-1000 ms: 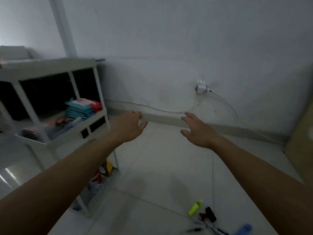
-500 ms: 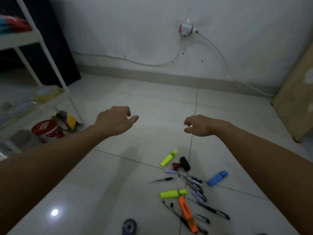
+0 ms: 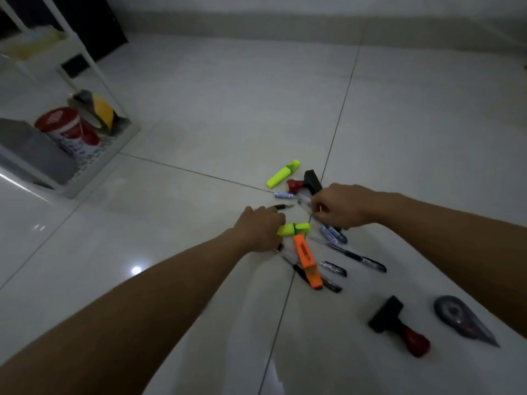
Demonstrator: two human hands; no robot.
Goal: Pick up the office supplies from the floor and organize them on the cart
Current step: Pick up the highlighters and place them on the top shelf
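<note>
**Hands drop onto the scattered pens**

Supplies first: a loose heap of pens (image 3: 346,253) and markers lies on the floor tiles (image 3: 199,109) in the middle of the view, none of it on the cart yet. Half a second ago both hands hovered empty above the pile; now they are down in it. The left hand (image 3: 261,228) has its fingers curled around one end of a yellow highlighter (image 3: 295,228) and looks to be taking hold. The right hand (image 3: 339,208) is bunched, fingertips pinching at something thin among the pens, though exactly what it has I cannot tell. So the gathering appears to be just starting.

Around them: an orange highlighter (image 3: 307,260) nearer, a second yellow highlighter (image 3: 283,173) farther off beside a red-handled stamp (image 3: 305,183), another stamp (image 3: 399,326) and a correction-tape dispenser (image 3: 462,319) near right.

Far left, the cart (image 3: 94,68) shows its bottom tray, holding a red-and-white tub (image 3: 64,129), a yellow-and-black tape roll (image 3: 98,109) and a grey slab-like item (image 3: 31,149).
</note>
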